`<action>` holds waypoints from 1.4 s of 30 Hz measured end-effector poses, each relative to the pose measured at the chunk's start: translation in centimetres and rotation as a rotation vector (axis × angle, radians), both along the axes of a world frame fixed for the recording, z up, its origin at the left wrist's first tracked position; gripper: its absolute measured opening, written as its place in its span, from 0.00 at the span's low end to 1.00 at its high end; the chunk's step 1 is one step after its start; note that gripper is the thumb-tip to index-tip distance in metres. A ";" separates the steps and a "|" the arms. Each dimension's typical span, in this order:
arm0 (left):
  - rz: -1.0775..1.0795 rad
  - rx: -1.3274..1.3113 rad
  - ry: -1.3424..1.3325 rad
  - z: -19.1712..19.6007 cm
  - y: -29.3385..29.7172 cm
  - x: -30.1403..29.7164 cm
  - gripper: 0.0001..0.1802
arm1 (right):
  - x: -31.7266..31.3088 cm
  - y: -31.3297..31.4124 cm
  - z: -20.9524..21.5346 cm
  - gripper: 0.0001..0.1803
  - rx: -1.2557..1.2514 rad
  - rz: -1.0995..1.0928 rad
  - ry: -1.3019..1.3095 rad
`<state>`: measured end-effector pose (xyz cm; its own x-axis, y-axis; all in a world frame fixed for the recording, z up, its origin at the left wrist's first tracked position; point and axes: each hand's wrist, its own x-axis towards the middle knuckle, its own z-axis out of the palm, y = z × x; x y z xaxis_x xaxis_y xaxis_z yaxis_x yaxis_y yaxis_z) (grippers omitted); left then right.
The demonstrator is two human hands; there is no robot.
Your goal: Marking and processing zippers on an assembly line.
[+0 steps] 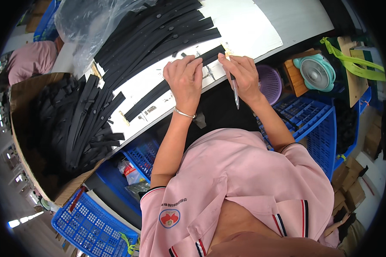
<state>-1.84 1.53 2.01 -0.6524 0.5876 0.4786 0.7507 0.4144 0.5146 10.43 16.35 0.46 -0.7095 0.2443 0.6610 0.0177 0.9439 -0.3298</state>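
A flat black fabric strip (149,102) lies slantwise along the near edge of the white table. My left hand (184,81), a bangle at its wrist, is closed over the middle of this strip with fingers curled and pressed together; the fingertips' contact is partly hidden. At the strip's right end, my right hand (243,77) is closed, thumb and forefinger pinched. A slim pen (236,93) sits in that hand, its clear barrel pointing down toward me. Beyond both hands, many more black strips (154,43) are piled side by side, some bearing round dark buttons or snaps.
A cardboard box (43,80) full of black strips adjoins the table's left end. Clear plastic film (88,30) covers the back left. Right of me are a purple basket (270,83), a turquoise fan (315,72) and a blue crate (321,128). Another blue basket (92,222) stands lower left.
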 end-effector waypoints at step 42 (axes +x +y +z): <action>0.003 0.071 -0.041 -0.9 0.3 -0.1 0.08 | -5.2 2.1 -0.7 0.08 -0.635 0.302 -0.133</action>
<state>-1.96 1.85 1.09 -0.6738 0.5514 0.4919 0.7274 0.3778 0.5728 5.27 18.44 -0.19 -0.8715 0.3330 0.3601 -0.1364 0.5406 -0.8301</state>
